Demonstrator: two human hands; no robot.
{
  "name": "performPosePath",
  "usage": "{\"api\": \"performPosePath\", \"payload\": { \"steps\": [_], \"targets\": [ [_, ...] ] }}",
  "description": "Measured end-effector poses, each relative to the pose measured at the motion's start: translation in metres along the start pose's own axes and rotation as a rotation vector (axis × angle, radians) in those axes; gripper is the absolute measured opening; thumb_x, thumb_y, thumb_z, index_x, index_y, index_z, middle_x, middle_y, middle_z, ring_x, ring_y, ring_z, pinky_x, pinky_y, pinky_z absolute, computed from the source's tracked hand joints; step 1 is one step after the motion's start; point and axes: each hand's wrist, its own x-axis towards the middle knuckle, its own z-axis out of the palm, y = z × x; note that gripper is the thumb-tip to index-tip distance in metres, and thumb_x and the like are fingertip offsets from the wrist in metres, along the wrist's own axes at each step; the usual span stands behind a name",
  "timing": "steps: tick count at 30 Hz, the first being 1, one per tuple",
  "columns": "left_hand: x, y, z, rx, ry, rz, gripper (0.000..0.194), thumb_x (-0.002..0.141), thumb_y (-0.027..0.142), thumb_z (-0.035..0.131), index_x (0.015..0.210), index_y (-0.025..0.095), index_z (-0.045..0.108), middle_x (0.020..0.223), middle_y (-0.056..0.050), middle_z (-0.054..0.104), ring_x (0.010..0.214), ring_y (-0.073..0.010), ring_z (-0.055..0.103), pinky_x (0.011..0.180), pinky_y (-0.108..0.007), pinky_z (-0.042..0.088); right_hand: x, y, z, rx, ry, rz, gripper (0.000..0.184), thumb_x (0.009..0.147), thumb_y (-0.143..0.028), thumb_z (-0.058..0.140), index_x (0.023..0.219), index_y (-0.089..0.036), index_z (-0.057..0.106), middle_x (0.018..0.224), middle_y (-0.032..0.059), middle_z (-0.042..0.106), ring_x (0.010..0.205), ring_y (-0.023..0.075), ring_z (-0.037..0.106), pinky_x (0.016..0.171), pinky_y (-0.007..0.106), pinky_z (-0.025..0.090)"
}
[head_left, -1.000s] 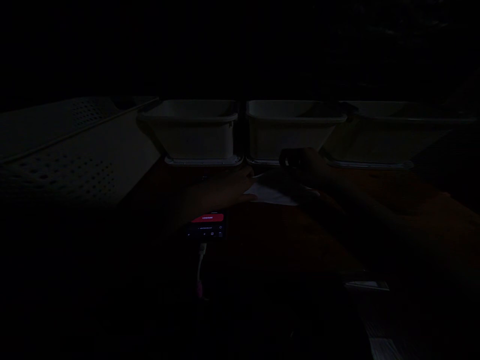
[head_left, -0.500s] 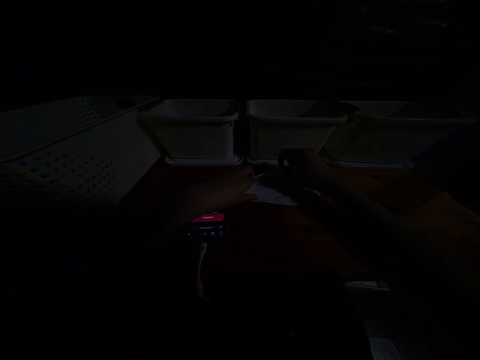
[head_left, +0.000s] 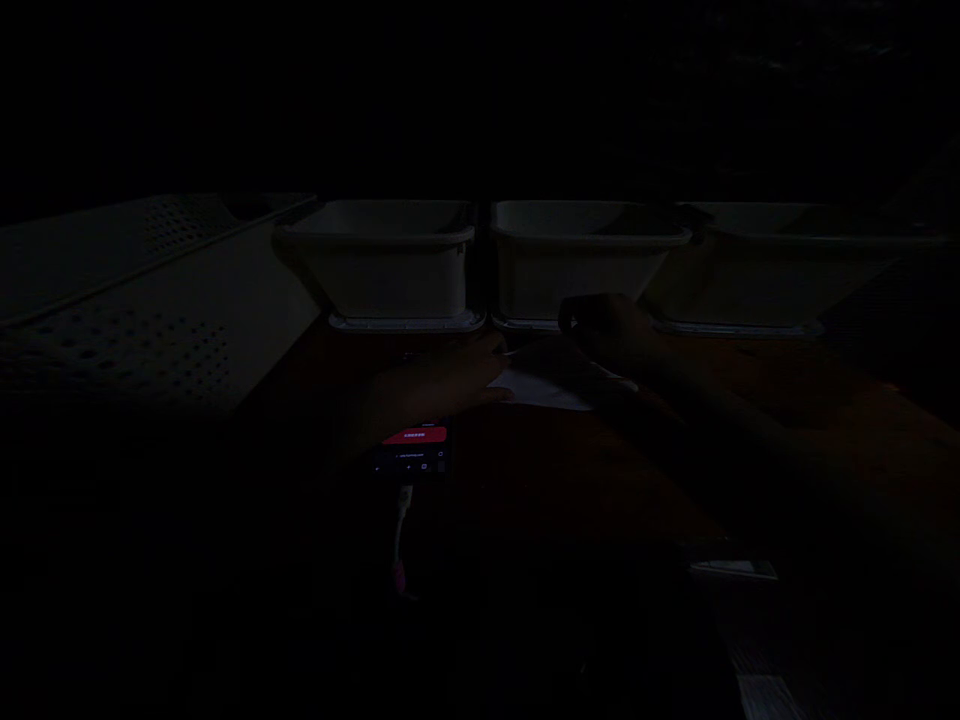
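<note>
The scene is very dark. A white sheet, perhaps paper or thin plastic (head_left: 551, 388), lies on the reddish-brown table (head_left: 555, 470). My left hand (head_left: 472, 370) rests at the sheet's left edge, thumb apart from the outstretched fingers. Over the sheet's far right part, my right hand (head_left: 607, 322) is closed, its thumb and finger curled into a pinch; whatever it holds is too dark to make out. Partly under my left forearm lies a phone (head_left: 412, 450) with a lit red and black screen. A white cable (head_left: 401, 515) runs from its near end.
Three pale tubs stand in a row behind my hands: a left tub (head_left: 397, 275), a middle tub (head_left: 577, 270) and a right tub (head_left: 765, 280). At left is a large pale basket with holes (head_left: 262, 300). A small pale flat object (head_left: 735, 570) lies at lower right.
My right hand has risen very slightly above the sheet, and a bit more of the sheet shows below it. My left hand stays at the left edge.
</note>
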Motion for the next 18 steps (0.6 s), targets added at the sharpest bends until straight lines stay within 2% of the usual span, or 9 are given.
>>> {"api": "performPosePath", "payload": {
  "steps": [18],
  "targets": [
    [0.0005, 0.0023, -0.0042, 0.021, -0.023, -0.009, 0.034, 0.104, 0.028, 0.059, 0.133, 0.012, 0.059, 0.151, -0.015, 0.049, 0.133, -0.0252, 0.050, 0.109, -0.033, 0.037, 0.0003, 0.0004, 0.0014, -0.004, -0.018, 0.010, 0.029, 0.077, -0.025, 0.046, 0.083, -0.015, 0.073, 0.071, 0.0075, 0.065, 0.064, 0.0169, 0.053, 0.061, 0.029, 0.030]
  ]
}}
